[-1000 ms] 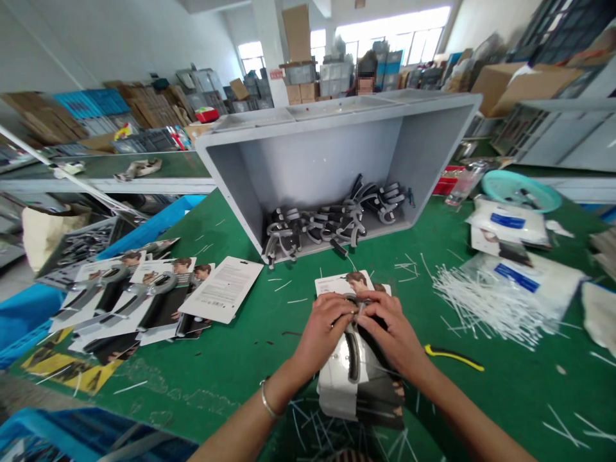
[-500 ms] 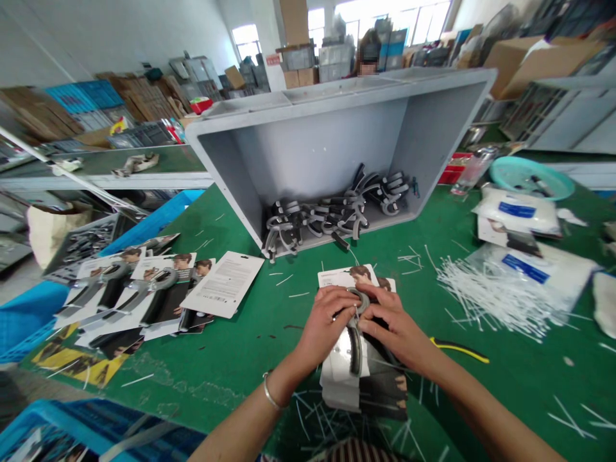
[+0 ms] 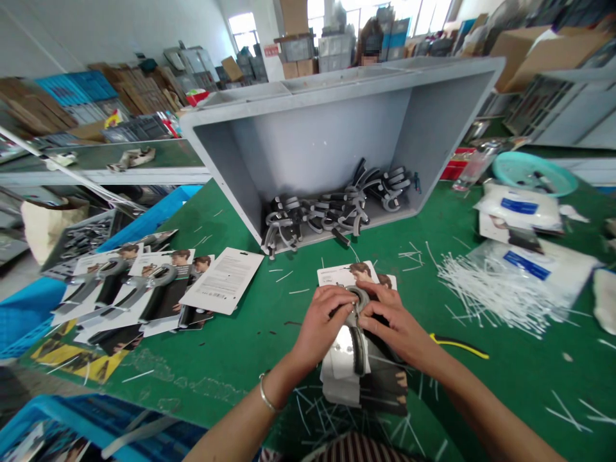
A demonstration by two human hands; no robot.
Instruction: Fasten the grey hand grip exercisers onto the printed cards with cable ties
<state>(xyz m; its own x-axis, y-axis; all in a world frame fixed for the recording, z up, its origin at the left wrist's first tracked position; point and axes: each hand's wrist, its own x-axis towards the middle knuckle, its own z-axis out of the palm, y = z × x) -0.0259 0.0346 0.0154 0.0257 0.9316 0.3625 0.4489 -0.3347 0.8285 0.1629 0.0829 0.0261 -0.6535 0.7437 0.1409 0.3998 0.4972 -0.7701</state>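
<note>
Hands: our left hand and right hand pinch the grip trainer.
Risk: we think its card may slip.

The left hand and right hand close over the coil end of the hand gripper, so what the fingertips pinch there cannot be told. They cover most of the card stack, whose print is too small to read. At 12 o'clock the grey bin hides all but the head of a person. The bottom edge cuts a blue crate at 7 o'clock and striped cloth at 6 o'clock.
</note>
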